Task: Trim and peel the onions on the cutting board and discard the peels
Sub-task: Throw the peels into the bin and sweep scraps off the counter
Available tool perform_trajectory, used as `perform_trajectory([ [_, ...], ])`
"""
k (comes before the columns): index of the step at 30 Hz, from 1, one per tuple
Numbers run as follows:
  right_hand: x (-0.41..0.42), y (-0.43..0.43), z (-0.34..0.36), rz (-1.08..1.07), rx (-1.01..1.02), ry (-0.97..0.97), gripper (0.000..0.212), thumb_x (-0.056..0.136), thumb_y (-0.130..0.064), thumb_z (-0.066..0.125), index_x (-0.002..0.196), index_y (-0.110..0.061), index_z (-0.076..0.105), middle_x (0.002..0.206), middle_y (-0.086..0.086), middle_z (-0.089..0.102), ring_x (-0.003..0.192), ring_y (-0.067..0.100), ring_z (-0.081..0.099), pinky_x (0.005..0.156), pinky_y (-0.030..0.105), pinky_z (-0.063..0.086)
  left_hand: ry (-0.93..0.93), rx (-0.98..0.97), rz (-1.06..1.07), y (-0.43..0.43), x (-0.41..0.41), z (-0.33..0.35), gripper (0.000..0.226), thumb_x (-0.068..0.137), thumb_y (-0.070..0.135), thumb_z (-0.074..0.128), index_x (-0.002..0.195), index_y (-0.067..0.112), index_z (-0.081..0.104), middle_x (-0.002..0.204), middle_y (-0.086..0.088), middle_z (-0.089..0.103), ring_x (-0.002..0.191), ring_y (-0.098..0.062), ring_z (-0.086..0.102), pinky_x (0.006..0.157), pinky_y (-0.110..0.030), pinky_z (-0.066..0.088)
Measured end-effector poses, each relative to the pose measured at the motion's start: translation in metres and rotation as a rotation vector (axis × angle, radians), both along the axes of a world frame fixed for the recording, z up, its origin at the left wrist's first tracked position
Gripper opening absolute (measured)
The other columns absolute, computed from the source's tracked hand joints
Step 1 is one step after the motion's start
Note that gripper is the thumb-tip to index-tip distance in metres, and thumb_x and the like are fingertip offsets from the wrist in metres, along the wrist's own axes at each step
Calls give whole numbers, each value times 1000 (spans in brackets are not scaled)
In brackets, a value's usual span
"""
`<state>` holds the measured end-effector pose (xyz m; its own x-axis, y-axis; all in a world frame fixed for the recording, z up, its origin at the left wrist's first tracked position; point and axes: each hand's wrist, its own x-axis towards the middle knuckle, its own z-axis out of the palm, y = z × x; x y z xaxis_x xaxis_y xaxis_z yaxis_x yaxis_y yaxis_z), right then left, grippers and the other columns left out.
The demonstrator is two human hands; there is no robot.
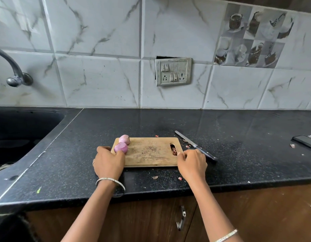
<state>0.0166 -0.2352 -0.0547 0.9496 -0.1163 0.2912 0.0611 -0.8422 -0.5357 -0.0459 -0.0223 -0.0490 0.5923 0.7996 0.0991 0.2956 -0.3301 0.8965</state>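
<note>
As left hand point(108, 163) grips cutting board point(151, 152), right hand point(193, 163) clasps edge

We have one view: head-worn, wide-angle, standing at the counter point(238, 137), facing forward and down; board point(151, 152) close below us, tiled wall point(98, 81) filling the upper half.

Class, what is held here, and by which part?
The cutting board: left hand at its left end, right hand at its slotted right end. Knife lies free.
</note>
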Motion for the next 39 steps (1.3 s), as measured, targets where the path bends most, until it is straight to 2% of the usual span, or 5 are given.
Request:
perform_trajectory([
  [6,-9,6,13,113,-12,-51,27,100,-26,53,89,-9,70,106,11,60,106,31,55,85,39,46,-42,-170,10,20,-11,6,46,87,30,67,126,8,57,125,-19,61,119,-39,54,96,-40,41],
  [22,-26,47,5,325,-259,91,37,106,-30,38,119,-18,71,130,6,57,129,28,41,104,45,36,-46,-76,196,66,-46,6,46,88,26,64,126,2,53,123,-29,59,122,-47,49,104,-47,37],
  [27,27,51,18,422,-174,42,32,104,-14,43,122,-10,69,130,10,59,121,25,54,103,36,43,-130,271,219,50,-37,-8,28,86,19,59,109,3,59,115,-26,58,112,-44,47,100,-49,36],
  [32,88,67,20,624,-253,171,47,106,-8,34,153,-14,40,159,10,39,148,28,31,119,41,28,-310,530,-136,-4,-27,-13,26,76,-1,67,96,14,60,100,-2,59,96,-20,49,83,-25,30],
  [39,118,55,16,741,-378,275,52,104,-3,29,154,-13,39,162,2,32,152,20,27,125,36,16,-297,536,-352,-30,-12,-29,27,76,4,69,91,24,59,93,13,57,91,-16,49,77,-28,34],
])
